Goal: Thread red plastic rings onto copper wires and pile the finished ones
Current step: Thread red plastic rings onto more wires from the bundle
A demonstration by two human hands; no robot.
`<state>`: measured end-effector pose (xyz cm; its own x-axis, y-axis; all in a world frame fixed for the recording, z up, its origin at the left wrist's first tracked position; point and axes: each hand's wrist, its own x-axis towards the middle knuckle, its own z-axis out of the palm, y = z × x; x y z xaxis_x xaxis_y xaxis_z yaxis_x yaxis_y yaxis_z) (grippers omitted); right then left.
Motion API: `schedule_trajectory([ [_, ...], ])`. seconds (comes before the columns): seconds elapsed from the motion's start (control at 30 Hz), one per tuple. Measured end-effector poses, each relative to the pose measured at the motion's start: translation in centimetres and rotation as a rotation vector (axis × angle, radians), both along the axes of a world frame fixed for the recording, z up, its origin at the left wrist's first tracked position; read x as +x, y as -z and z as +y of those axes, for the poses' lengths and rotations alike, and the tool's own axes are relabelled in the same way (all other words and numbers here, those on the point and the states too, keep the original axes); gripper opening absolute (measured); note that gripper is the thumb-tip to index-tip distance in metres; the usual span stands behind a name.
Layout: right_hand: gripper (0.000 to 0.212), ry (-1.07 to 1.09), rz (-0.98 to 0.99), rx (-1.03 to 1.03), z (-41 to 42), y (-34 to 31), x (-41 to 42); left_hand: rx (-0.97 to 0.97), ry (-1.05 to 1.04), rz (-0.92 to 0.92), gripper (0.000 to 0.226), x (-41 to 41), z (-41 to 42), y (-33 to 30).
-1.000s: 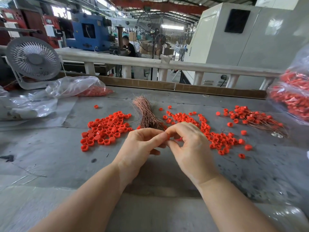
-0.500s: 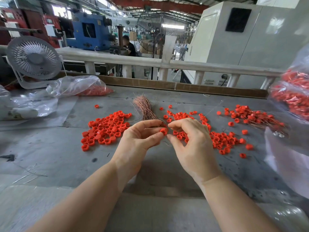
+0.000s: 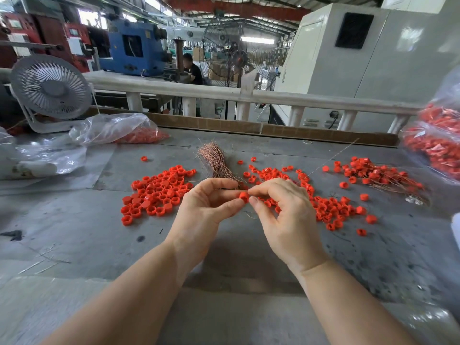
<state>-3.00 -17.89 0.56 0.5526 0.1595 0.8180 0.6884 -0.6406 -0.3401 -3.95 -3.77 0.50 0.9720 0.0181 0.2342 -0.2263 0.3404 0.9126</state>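
Both hands meet above the middle of the grey metal worktop (image 3: pixel 74 220), and between them is one small red plastic ring (image 3: pixel 244 196). For the left hand (image 3: pixel 204 210), the grip is clamped on this ring: the thumb and the forefinger pinch it from the left side. The right hand (image 3: pixel 281 207) has its forefinger and thumb curled close to the ring on the right side, and a thin copper wire (image 3: pixel 331 158) goes up from these fingers toward the far right corner of the worktop; if the fingertips really press on the wire, I cannot tell for sure. Behind the hands, toward the far edge, lies a bundle of bare copper wires (image 3: pixel 216 160). On the left of the bundle there is a dense group of loose red plastic rings (image 3: pixel 159 192), lying flat on the worktop. On the right of the hands more loose red rings (image 3: pixel 331 207) are scattered. Near the right edge is the pile of finished wires with red rings on them (image 3: pixel 373 173). At the far left corner lies a clear plastic bag with red pieces inside (image 3: pixel 119 130), and beside it stands a small white desk fan (image 3: pixel 51 88). Another clear bag filled with red parts (image 3: pixel 438 145) is at the right edge.
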Motion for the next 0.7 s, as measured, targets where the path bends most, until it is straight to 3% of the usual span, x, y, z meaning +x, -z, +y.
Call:
schedule_trajectory([
  [0.7,0.012,-0.091,0.104,0.023,0.24,-0.09,-0.26,0.061,0.022,0.061,0.019,0.07,0.12,0.39],
])
